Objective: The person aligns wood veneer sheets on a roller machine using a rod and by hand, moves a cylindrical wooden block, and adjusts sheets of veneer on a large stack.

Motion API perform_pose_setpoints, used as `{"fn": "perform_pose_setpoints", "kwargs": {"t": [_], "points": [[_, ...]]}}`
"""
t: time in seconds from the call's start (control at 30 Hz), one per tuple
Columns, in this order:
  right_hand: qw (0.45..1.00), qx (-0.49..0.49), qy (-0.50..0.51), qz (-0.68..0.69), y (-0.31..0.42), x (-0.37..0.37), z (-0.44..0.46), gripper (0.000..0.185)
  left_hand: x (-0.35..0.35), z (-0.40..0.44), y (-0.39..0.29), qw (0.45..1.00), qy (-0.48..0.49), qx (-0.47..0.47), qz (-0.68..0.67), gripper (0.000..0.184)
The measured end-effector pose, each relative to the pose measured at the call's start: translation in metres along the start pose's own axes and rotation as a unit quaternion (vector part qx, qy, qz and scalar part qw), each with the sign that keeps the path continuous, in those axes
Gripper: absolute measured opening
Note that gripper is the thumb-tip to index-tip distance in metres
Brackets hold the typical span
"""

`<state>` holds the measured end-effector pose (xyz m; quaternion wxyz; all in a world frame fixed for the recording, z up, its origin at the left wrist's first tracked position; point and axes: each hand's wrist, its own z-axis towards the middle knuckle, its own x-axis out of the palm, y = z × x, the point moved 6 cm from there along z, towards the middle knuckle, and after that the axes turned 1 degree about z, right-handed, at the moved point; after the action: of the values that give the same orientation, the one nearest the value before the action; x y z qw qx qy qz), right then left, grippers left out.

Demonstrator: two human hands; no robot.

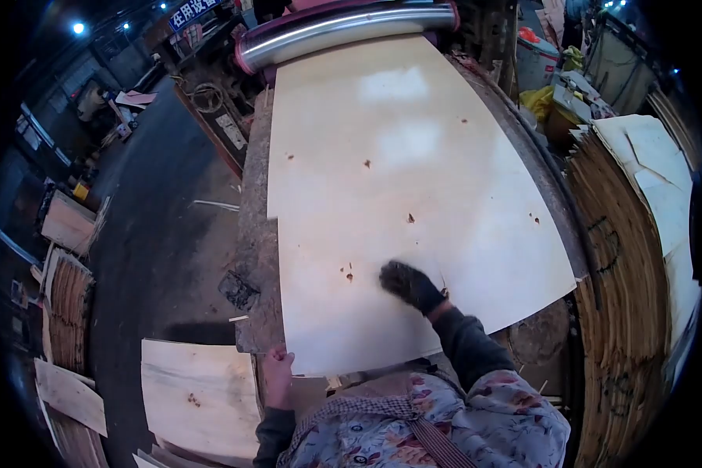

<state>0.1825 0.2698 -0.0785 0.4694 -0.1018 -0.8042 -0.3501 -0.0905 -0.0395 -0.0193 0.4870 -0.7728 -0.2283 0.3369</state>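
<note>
A large pale wood veneer sheet (351,312) with several brown knot holes lies over the worktable (257,195), its far end at a shiny metal roller (351,37). My right hand (409,285), in a dark glove, is over the near part of the sheet, fingers stretched to the left and slightly blurred. Whether it presses on the wood cannot be made out. My left hand (278,370) is bare and closed beside the sheet's near left corner. What its fingers hold, if anything, is hidden.
Tall veneer stacks (612,257) stand close on the right. At lower left lies another pale sheet (199,390), with more stacked veneer (69,304) farther left. A handwheel (206,97) sits beside the roller. A dark floor aisle (144,218) runs along the left.
</note>
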Motion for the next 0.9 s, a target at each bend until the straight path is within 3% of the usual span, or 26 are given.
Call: {"fn": "perform_pose_setpoints", "kwargs": {"t": [0.1, 0.23, 0.4, 0.47, 0.6, 0.63, 0.67, 0.8, 0.83, 0.9], "points": [[0.997, 0.066, 0.045, 0.005, -0.043, 0.001, -0.065, 0.036, 0.008, -0.020, -0.045, 0.999, -0.015, 0.029, -0.006, 0.027], [0.986, 0.164, -0.024, 0.006, -0.052, 0.045, -0.162, 0.042, 0.007, -0.035, -0.088, 0.995, 0.021, 0.047, -0.084, 0.027], [0.982, 0.175, -0.072, -0.003, -0.061, -0.001, -0.207, 0.047, 0.009, -0.055, -0.145, 0.971, 0.078, 0.056, -0.218, 0.027], [0.980, 0.142, -0.139, -0.008, -0.058, -0.033, -0.214, 0.043, 0.008, -0.061, -0.164, 0.965, 0.086, 0.062, -0.238, 0.027], [0.978, 0.180, -0.102, 0.000, -0.045, -0.018, -0.224, 0.038, 0.008, -0.063, -0.184, 0.961, 0.076, 0.061, -0.259, 0.033], [0.983, 0.119, -0.137, 0.003, -0.041, -0.025, -0.218, 0.034, 0.006, -0.061, -0.186, 0.961, 0.068, 0.068, -0.258, 0.035], [0.983, 0.059, -0.171, 0.006, -0.036, -0.028, -0.214, 0.030, -0.001, -0.047, -0.170, 0.963, 0.045, 0.067, -0.256, 0.044], [0.985, 0.053, -0.151, -0.067, -0.011, 0.000, -0.192, 0.028, -0.017, 0.009, -0.090, 0.980, 0.026, 0.078, -0.182, 0.055], [0.986, 0.040, -0.145, -0.075, -0.009, -0.001, -0.176, 0.031, -0.008, 0.008, -0.080, 0.980, 0.027, 0.039, -0.191, 0.060], [0.985, 0.015, -0.151, -0.078, -0.003, -0.009, -0.142, 0.034, -0.005, 0.030, -0.016, 0.997, 0.053, 0.019, 0.053, 0.070]]}}
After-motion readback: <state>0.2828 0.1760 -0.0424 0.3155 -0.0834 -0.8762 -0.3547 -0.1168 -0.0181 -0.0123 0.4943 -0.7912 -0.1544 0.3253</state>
